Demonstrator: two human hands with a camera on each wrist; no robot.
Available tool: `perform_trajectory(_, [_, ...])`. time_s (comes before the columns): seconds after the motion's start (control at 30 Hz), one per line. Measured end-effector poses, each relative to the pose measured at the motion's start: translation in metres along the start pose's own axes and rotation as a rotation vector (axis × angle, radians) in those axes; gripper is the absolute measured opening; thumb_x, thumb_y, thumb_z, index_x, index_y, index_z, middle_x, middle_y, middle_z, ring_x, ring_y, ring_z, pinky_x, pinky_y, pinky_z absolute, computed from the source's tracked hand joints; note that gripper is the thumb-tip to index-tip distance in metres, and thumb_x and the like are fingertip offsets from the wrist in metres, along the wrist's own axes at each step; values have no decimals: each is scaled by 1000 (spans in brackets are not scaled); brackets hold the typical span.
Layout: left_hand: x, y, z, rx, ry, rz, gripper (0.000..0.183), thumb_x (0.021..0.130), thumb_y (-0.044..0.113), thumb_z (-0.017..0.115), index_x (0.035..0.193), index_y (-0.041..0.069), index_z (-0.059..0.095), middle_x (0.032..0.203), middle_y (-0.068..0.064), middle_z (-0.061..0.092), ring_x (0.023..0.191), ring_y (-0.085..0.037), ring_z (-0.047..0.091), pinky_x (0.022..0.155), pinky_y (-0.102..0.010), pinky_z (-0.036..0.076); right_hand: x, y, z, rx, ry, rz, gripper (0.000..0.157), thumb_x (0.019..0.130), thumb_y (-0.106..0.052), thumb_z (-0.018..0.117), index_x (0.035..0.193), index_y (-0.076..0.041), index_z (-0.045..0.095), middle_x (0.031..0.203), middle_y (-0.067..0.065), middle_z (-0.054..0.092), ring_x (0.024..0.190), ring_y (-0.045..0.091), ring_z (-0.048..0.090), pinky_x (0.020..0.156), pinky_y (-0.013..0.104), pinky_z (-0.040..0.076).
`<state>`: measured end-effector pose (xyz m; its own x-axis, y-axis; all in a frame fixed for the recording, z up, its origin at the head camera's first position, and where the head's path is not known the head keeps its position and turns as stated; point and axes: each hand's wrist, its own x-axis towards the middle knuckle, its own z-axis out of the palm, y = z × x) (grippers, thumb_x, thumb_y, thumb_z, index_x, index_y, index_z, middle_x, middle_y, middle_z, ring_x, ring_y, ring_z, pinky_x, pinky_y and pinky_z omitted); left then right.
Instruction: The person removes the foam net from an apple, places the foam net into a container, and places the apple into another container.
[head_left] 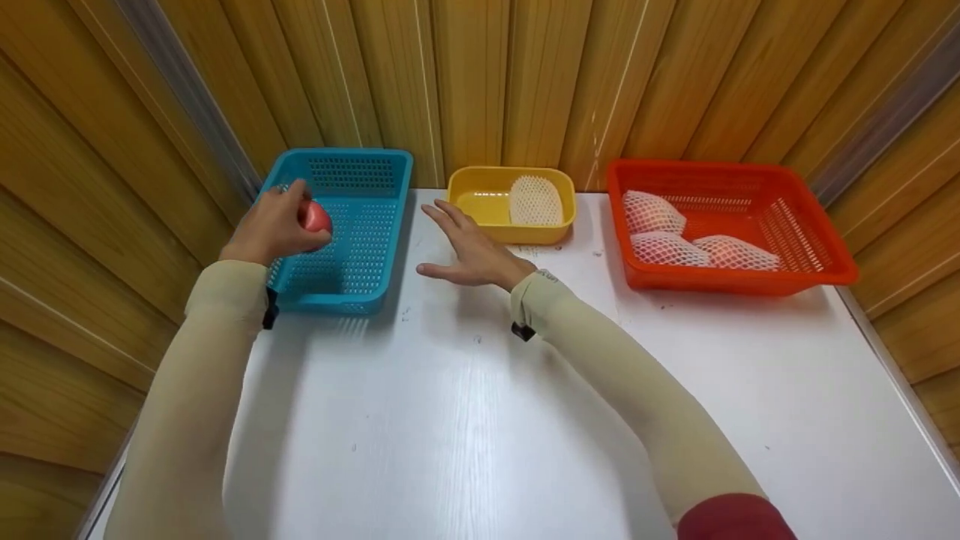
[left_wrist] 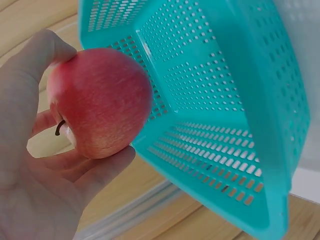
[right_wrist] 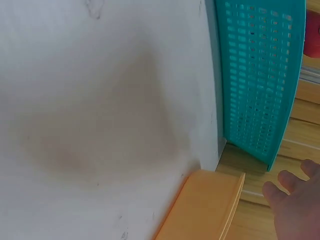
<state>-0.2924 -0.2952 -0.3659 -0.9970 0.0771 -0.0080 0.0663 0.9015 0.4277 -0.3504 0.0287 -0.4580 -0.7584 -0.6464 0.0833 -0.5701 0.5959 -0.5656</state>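
Observation:
My left hand (head_left: 274, 225) holds a red apple (left_wrist: 102, 102) above the blue basket (head_left: 337, 298), its thumb and fingers curled round the fruit. The stem points toward the palm in the left wrist view. Apart from the apple, no fruit shows inside this basket. My right hand (head_left: 476, 251) is held over the white table, fingers spread and holding nothing, just in front of the yellow container (head_left: 480, 174). A white foam net (head_left: 535, 201) lies in that container. In the right wrist view, the fingertips (right_wrist: 289, 181) appear beside the blue basket's side.
At the right stands a red basket (head_left: 750, 281) with several foam-netted fruits (head_left: 667, 249) gathered toward its left side. Wooden panel walls (head_left: 480, 82) rise behind the containers and along both sides of the white table (head_left: 450, 420).

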Motion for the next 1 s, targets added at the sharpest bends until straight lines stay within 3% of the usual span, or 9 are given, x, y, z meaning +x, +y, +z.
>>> perform_trajectory(0.33, [-6,-12,-6,-25,0,-39,74,84,23,82,142,7,39,131,-27,48,118,-46,46,85,-59,56,15,-23,13,-6,-42,-30,106,82,-81,60,165,-39,9,172,-8,2,157,25,16,121,56,26])
perform_trajectory(0.57, [-9,-15,-5,-16,6,-40,74,85,23,81,143,7,39,130,-27,49,117,-46,47,85,-59,57,20,-32,20,-43,-61,-58,106,84,-80,59,166,-33,12,172,-3,8,156,20,17,124,46,24])
perform_trajectory(1.0, [-12,-23,-6,-15,-6,-68,73,85,23,81,142,7,39,129,-27,48,116,-45,46,84,-58,57,28,-43,29,-10,-152,-17,110,82,-84,57,166,-26,15,173,-2,0,158,18,8,126,40,18])
